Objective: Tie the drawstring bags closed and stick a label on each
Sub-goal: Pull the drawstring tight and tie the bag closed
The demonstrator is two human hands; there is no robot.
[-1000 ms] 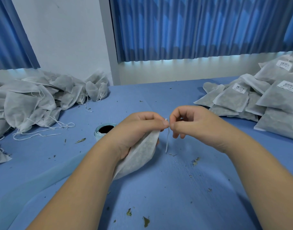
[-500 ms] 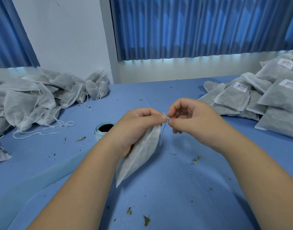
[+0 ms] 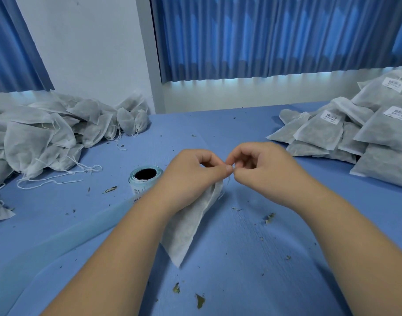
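White nonwoven bag hangs tilted from left grip, lower corner near table. Drawstring pinched at bag mouth btw left grip & right grip, short end dangling. Pale-blue label roll stands on table, left of bag. Untied bags piled far left; labelled bags piled right.

Illumination is even and moderately bright, with a cool blue cast. Daylight passes through the curtains and forms a bright strip below their hem. Shadows are soft: the bag casts only a faint one on the counter. Wide-angle distortion tilts verticals near the frame edges. The bottom foreground is slightly soft.
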